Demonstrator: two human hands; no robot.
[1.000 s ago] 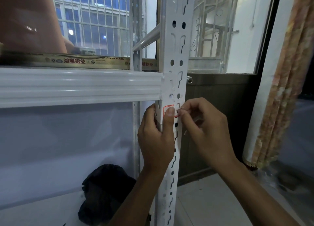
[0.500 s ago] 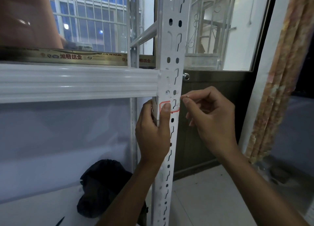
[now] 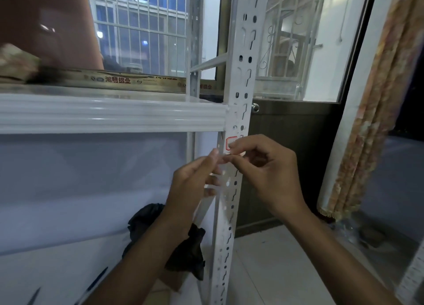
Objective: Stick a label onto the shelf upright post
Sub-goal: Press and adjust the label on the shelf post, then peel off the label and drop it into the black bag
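Note:
The white slotted shelf upright post (image 3: 238, 79) runs top to bottom through the middle. A small white label with a red border (image 3: 230, 142) sits on the post's face just below the shelf beam. My right hand (image 3: 268, 173) has curled fingers; its index finger and thumb pinch at the label's lower edge and cover that part. My left hand (image 3: 195, 185) is off the post, just to its left. Its fingers are nearly straight, and their tips meet my right thumb below the label. I see nothing held in it.
A white shelf beam (image 3: 110, 114) joins the post from the left. A black cloth (image 3: 183, 247) lies low behind the post. A barred window (image 3: 142, 29) and dark door panel (image 3: 293, 148) stand behind. A patterned curtain (image 3: 376, 111) hangs at the right.
My left hand has let go of the post and dropped below the label. My right hand has moved left onto the label's lower edge. The camera has shifted closer.

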